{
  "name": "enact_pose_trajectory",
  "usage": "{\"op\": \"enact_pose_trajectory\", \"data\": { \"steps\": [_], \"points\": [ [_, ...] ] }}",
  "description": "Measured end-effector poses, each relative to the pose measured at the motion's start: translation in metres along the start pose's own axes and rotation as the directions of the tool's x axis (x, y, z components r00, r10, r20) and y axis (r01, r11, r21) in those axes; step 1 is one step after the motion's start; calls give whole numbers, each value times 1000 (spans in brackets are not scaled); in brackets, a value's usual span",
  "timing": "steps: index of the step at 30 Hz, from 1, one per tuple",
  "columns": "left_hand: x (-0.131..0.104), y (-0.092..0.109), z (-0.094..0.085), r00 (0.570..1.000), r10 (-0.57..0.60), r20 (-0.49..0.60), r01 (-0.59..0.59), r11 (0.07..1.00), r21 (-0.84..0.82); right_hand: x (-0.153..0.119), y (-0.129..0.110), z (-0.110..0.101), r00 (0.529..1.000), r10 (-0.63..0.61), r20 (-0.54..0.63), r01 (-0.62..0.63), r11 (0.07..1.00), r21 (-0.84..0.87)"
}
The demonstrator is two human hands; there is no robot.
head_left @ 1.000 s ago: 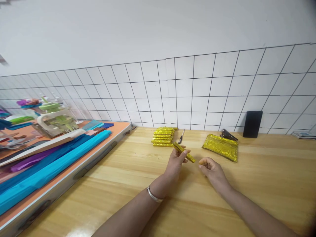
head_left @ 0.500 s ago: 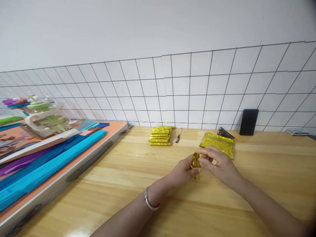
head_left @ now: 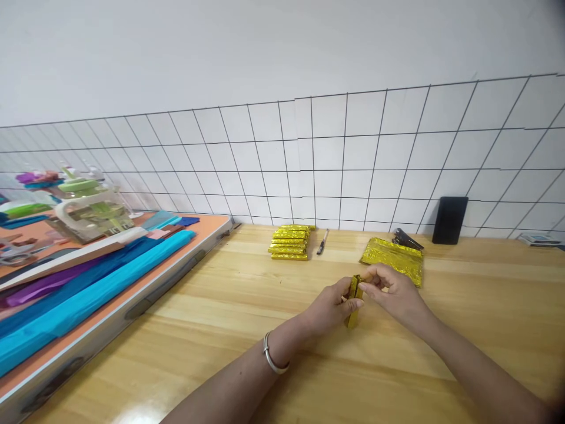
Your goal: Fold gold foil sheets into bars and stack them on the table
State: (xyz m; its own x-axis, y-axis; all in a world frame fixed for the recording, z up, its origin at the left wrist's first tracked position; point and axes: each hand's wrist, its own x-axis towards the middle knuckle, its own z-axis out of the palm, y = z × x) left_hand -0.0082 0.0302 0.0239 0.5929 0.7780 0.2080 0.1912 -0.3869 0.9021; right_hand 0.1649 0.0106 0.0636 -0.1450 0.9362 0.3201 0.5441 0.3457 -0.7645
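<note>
A narrow folded gold foil strip (head_left: 353, 318) is held nearly upright above the wooden table. My left hand (head_left: 329, 306) grips its middle between thumb and fingers. At its top end, the thumb and index finger of my right hand (head_left: 395, 291) pinch the foil edge. Behind my right hand lies a flat gold foil sheet (head_left: 392, 257) with a black clip (head_left: 406, 239) at its back edge. Several folded gold strips (head_left: 289, 242) are stacked near the wall, with a pen (head_left: 322, 242) to their right.
On the left, an orange-topped board (head_left: 207, 227) bears blue and purple paper, scissors and a green-lidded jug (head_left: 88, 206). A black phone-like slab (head_left: 449, 220) leans on the gridded wall. A small flat item (head_left: 539, 239) lies at the far right.
My right thumb and index finger have closed on the top of the strip, where they were more spread before. The strip tilts slightly more, and the view has shifted a little.
</note>
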Motion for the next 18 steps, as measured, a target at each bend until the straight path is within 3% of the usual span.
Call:
{"op": "enact_pose_trajectory", "data": {
  "steps": [5,13,18],
  "points": [
    [0,0,2,1000,13,-13,-13,999,-45,2,5,1,997,71,4,-71,997,40],
    [0,0,6,994,6,-110,-22,990,-143,5,10,-2,997,66,39,-72,979,189],
    [2,-2,6,994,-2,-109,-16,986,-164,4,10,-3,994,97,60,-108,971,214]
  ]
}}
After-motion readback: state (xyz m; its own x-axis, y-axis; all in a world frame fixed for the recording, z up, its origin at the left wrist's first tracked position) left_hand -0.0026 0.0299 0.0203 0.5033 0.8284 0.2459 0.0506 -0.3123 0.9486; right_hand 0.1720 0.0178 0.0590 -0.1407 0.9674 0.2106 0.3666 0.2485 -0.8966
